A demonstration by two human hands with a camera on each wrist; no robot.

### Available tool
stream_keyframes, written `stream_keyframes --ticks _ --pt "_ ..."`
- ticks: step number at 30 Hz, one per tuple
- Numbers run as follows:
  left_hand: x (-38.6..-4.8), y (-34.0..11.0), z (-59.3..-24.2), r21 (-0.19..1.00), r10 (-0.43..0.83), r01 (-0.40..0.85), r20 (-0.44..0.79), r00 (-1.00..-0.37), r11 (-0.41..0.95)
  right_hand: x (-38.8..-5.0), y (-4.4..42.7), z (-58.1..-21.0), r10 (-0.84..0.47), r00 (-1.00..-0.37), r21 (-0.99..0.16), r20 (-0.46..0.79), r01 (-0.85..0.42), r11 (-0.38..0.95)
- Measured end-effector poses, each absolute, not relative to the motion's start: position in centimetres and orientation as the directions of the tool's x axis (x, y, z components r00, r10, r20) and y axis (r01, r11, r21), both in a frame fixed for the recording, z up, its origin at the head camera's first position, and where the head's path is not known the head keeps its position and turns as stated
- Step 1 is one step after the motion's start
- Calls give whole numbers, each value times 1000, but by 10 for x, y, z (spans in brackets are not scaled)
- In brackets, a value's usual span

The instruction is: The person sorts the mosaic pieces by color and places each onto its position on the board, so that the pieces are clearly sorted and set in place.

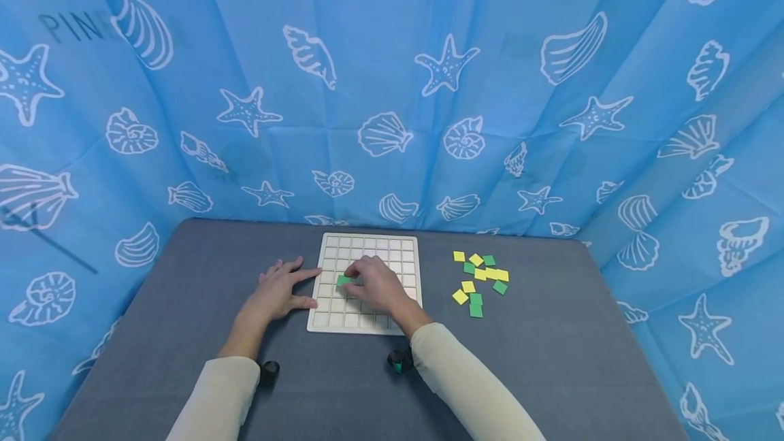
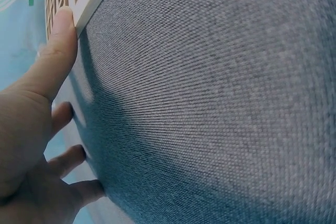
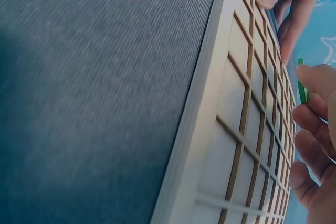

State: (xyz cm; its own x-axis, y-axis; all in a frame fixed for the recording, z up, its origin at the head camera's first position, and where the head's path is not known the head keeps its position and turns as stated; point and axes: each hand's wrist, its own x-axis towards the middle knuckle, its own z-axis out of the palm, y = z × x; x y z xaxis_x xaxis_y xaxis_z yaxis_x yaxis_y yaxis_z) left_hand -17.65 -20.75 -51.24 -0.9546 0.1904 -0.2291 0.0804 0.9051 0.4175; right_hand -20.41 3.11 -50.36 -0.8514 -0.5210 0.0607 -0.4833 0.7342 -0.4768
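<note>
A pale grid board with raised square cells lies on the grey table. My right hand is over the middle of the board and pinches a green square tile between thumb and fingers. In the right wrist view the green tile is seen edge-on, above the grid. At the board's left edge, my left hand rests with spread fingers, thumb and index touching the rim. The left wrist view shows the left thumb against the board's corner.
To the right of the board, several loose yellow tiles and green tiles lie scattered, some touching. A blue curtain with white shells and starfish hangs behind the grey table. Dark wrist-worn devices sit at both cuffs.
</note>
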Motion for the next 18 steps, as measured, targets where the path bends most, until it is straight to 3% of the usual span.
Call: stream_keyframes --ticks 18 --pt "-176 -207 -510 413 190 87 -217 -957 907 -205 3 -512 -529 -846 -434 68 -503 747"
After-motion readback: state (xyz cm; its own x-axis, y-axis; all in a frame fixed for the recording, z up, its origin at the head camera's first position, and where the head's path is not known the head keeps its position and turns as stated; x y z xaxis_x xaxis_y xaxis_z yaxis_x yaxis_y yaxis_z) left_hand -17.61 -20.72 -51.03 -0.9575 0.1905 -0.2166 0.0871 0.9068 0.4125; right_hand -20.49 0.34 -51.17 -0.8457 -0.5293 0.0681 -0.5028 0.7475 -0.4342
